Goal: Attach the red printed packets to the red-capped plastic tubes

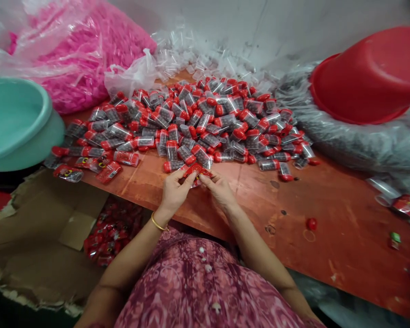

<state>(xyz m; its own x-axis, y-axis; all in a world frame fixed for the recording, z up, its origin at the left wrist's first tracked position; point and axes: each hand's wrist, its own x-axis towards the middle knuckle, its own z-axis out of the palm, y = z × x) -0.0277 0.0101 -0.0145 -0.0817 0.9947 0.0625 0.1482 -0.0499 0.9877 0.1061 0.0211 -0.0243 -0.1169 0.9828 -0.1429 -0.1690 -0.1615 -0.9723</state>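
Note:
My left hand (175,189) and my right hand (220,188) meet at the near edge of a worn red-brown table (328,218). Both pinch a small red printed wrapper (197,171) between their fingertips. Just beyond them lies a large heap of clear tubes with red caps (198,123), filled with dark bits. A few tubes in red wrappers (109,172) lie at the heap's left end. A gold bangle sits on my left wrist.
A teal basin (17,123) stands at the left, a tilted red basin (372,77) at the right on grey plastic bags. A bag of pink pieces (89,50) and empty clear tubes (191,54) lie behind. A cardboard box (37,246) with wrapped tubes sits below left.

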